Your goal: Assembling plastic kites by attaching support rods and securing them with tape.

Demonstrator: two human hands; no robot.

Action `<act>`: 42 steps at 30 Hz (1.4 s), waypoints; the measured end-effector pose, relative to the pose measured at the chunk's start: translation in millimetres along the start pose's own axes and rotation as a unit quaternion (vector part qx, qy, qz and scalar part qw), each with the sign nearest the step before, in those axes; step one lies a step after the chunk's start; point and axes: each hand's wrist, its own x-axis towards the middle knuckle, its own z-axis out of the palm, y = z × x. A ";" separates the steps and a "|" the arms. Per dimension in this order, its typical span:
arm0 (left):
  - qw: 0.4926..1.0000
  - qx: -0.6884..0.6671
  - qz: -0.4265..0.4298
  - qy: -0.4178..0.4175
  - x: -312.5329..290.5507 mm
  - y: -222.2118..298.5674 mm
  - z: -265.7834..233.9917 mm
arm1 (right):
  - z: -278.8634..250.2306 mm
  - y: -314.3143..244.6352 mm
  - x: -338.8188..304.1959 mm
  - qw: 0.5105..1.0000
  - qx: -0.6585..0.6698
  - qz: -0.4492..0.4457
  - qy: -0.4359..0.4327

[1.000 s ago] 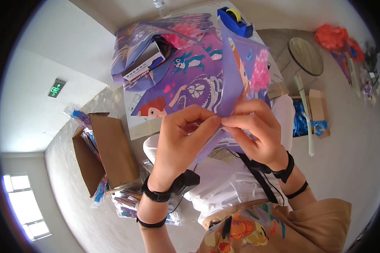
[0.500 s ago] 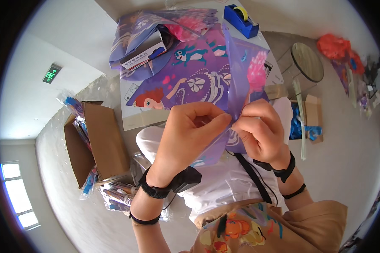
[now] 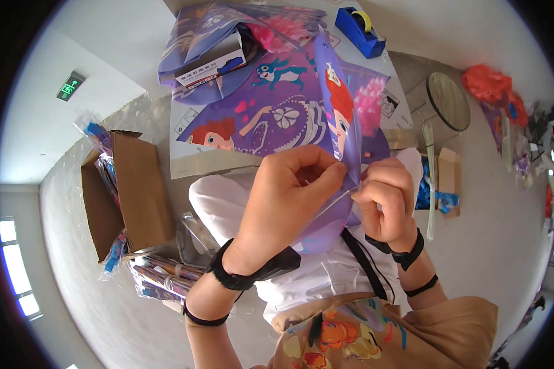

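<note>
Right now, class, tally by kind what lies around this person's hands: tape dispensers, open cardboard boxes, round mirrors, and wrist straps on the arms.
Blue tape dispenser: 1
Open cardboard box: 1
Round mirror: 1
Black wrist straps: 4, two on each arm
Total: 7

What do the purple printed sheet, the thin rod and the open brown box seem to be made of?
Purple printed sheet: probably thin plastic film or light fabric; it creases sharply and has a slight sheen.
Thin rod, pinched by the left hand and right hand: pale, stiff, perhaps plastic or fibreglass.
Open brown box: matte corrugated cardboard, seemingly.
</note>
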 end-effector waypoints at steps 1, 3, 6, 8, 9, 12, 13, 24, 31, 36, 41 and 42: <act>1.000 0.008 0.007 0.013 -0.4 -1.1 1.3 | -0.1 -0.9 0.3 1.000 0.001 0.000 -0.002; 1.000 0.006 0.008 0.021 -0.7 -3.3 2.7 | 0.3 -2.3 0.9 1.000 -0.008 0.002 -0.003; 0.999 0.018 0.006 0.033 -0.1 -2.3 3.9 | 0.8 -5.2 -2.0 1.000 -0.027 0.004 0.006; 0.999 0.032 0.003 0.039 0.4 -0.9 4.2 | -0.5 -6.0 -3.4 0.999 -0.042 0.000 -0.005; 0.998 0.038 0.001 0.047 0.3 -0.8 4.3 | -0.9 -6.2 -3.7 0.998 -0.058 -0.003 -0.014; 0.997 0.045 0.005 0.063 -1.1 -3.1 5.9 | 1.1 -6.4 -5.0 0.998 -0.065 -0.009 -0.001; 0.996 0.048 0.010 0.069 -1.4 -4.5 6.2 | 1.7 -7.7 -4.7 0.998 -0.065 -0.009 -0.002; 0.991 0.091 0.101 -0.012 -14.9 -14.3 -18.1 | 4.2 -4.4 -4.0 0.998 0.011 0.067 0.016; 0.997 0.045 0.057 0.017 -14.7 -23.8 -12.9 | 16.4 -7.9 -4.7 0.999 0.025 0.047 0.003; 0.989 0.092 0.104 0.052 -8.0 -15.2 -9.1 | 19.8 -14.8 -5.7 0.998 -0.004 0.068 0.000; 0.959 0.216 0.133 0.123 -8.8 -2.9 -6.9 | 24.3 -18.1 -0.9 0.997 0.001 0.076 0.021; 0.959 0.218 0.132 0.122 -8.0 -2.9 -7.9 | 23.8 -19.2 -0.1 0.997 0.006 0.081 0.003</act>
